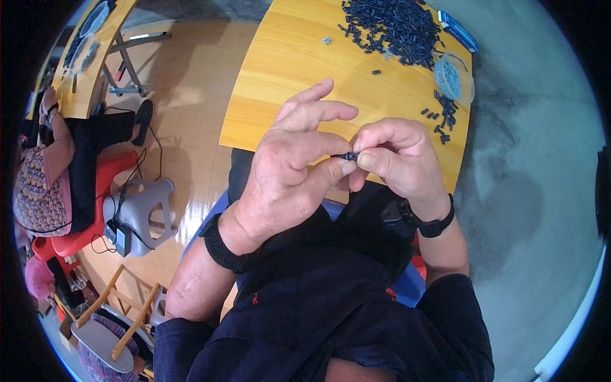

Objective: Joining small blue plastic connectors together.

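A small dark cylindrical part is pinched between both hands, just beyond the near edge of the yellow wooden table. My left hand grips one end with thumb and index finger, its other fingers raised and spread. At the right end, the thumb and bent index finger of my right hand press together on the part. Fingertips cover much of it, so any smaller piece there cannot be made out. On the table beyond lies a big heap of similar dark parts.
A clear bowl with small light-blue pieces stands at the table's right edge. Near it are loose dark parts and a blue box. At left, another person sits by a second table; a grey stool holds cables.
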`<control>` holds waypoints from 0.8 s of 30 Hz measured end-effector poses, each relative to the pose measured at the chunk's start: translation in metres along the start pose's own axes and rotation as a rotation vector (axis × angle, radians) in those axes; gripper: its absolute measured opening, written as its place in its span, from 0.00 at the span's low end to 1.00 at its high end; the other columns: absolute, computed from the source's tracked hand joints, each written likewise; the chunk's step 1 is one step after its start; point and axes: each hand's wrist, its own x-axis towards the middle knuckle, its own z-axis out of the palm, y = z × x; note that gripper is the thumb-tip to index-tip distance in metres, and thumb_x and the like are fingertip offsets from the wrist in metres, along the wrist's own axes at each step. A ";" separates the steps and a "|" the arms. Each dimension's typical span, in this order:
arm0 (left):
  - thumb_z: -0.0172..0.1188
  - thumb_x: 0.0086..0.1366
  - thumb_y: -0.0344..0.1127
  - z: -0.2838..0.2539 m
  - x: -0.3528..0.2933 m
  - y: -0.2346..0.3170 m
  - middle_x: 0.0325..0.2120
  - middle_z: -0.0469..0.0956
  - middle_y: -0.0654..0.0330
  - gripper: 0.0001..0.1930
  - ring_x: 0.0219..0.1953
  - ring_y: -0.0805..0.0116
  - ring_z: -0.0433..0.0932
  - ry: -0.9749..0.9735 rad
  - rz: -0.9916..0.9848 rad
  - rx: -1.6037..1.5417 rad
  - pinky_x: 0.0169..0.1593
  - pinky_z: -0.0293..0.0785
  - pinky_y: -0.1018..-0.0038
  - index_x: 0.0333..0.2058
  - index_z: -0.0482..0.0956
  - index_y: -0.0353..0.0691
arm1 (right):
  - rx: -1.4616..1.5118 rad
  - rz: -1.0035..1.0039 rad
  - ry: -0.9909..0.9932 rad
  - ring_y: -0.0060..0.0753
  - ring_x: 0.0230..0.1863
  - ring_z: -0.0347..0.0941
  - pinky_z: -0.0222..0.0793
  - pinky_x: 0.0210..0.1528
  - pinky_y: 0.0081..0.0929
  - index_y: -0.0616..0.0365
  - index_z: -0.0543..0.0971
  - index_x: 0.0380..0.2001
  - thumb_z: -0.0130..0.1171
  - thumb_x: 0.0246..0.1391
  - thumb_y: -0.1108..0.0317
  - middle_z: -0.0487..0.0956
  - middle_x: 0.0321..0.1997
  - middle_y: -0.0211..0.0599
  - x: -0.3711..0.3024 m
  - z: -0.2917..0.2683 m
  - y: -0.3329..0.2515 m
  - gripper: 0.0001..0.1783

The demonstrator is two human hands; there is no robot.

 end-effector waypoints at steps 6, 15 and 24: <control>0.68 0.50 0.27 0.000 0.000 -0.001 0.50 0.75 0.55 0.06 0.65 0.46 0.58 0.003 -0.008 0.000 0.63 0.57 0.54 0.28 0.81 0.39 | -0.050 -0.060 0.003 0.24 0.25 0.79 0.75 0.27 0.18 0.65 0.78 0.34 0.59 0.55 0.77 0.80 0.25 0.36 0.001 -0.001 -0.002 0.03; 0.68 0.51 0.27 0.000 -0.001 -0.002 0.50 0.75 0.53 0.06 0.65 0.44 0.57 -0.008 -0.003 -0.013 0.63 0.57 0.54 0.29 0.80 0.38 | -0.097 0.010 -0.023 0.27 0.26 0.79 0.76 0.28 0.20 0.65 0.78 0.35 0.57 0.57 0.76 0.80 0.27 0.38 0.000 0.003 -0.012 0.04; 0.68 0.51 0.29 0.004 -0.002 0.001 0.52 0.73 0.52 0.07 0.66 0.45 0.56 0.044 -0.013 0.038 0.64 0.56 0.56 0.32 0.85 0.40 | 0.294 0.100 -0.021 0.37 0.32 0.81 0.82 0.31 0.30 0.65 0.75 0.36 0.57 0.58 0.74 0.80 0.31 0.44 0.003 0.000 0.002 0.05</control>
